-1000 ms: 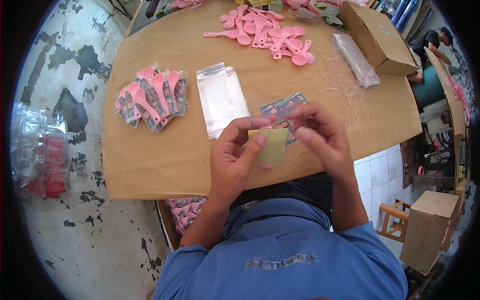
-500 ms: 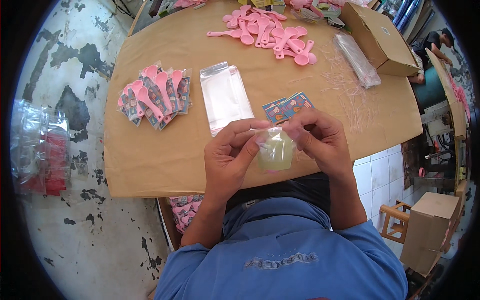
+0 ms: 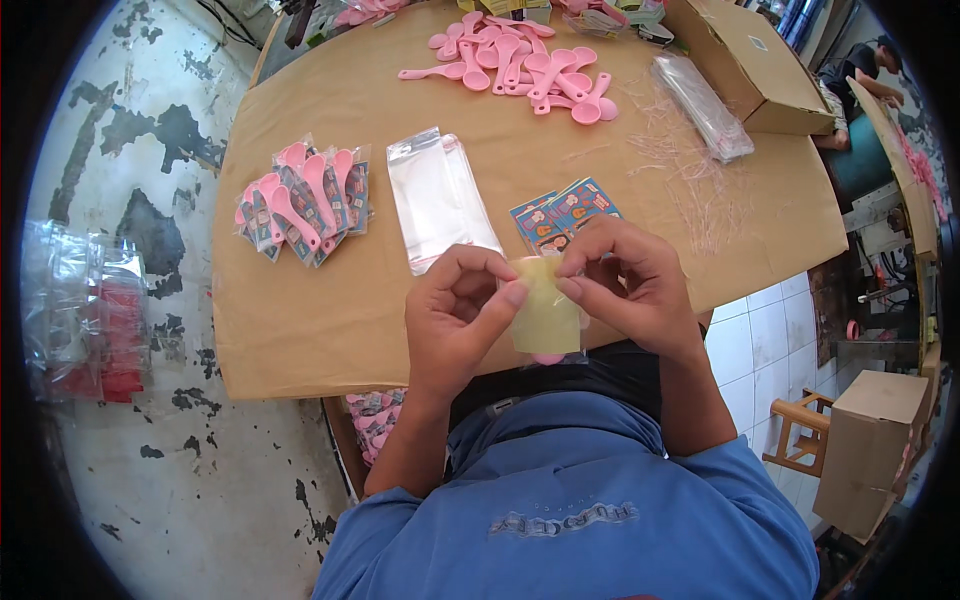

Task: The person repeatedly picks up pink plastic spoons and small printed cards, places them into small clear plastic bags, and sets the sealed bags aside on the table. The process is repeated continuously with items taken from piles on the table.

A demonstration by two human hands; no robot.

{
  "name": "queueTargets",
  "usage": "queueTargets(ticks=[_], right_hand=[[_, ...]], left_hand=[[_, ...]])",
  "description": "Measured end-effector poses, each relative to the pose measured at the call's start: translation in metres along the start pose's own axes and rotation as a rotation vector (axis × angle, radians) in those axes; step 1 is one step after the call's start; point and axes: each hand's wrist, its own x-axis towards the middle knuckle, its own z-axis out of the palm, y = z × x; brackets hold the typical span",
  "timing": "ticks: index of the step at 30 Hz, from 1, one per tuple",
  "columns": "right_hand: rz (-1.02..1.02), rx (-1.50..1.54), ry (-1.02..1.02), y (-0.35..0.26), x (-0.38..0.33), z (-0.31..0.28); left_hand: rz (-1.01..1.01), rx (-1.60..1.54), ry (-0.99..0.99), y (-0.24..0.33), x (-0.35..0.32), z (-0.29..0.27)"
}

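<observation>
Above the table's near edge, a small clear plastic bag [image 3: 572,354] hangs between my two hands. Inside it are a pale yellow-green card [image 3: 545,312] and a pink piece, probably a spoon [image 3: 548,358], whose rounded end peeks out below the card. My left hand [image 3: 450,320] pinches the bag's upper left corner between thumb and forefinger. At the upper right corner, my right hand [image 3: 642,288] pinches it the same way. Just beyond my fingers lie blue printed cards [image 3: 565,210]. A stack of clear empty bags [image 3: 440,195] rests farther left.
Pink spoons [image 3: 520,60] are heaped at the far side of the brown-covered table [image 3: 300,345]. Packed spoons [image 3: 310,200] form a pile on the left. A plastic-wrapped bundle [image 3: 702,105] and a cardboard box [image 3: 750,65] stand at the far right. Another person [image 3: 865,75] is beyond.
The bag has dropped slightly toward me, and its card now shows flatter with less glare. A pink rounded end has become plainer under the card. Both hands keep their pinch.
</observation>
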Motion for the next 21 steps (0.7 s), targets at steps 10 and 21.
queueTargets(ticks=[10, 21], right_hand=[[-0.046, 0.158, 0.181, -0.005, 0.006, 0.021], [-0.007, -0.376, 0.221, 0.002, 0.003, 0.001]], left_hand=[[-0.056, -0.065, -0.072, 0.003, -0.007, 0.001], [0.436, 0.681, 0.546, 0.073, 0.036, -0.123]])
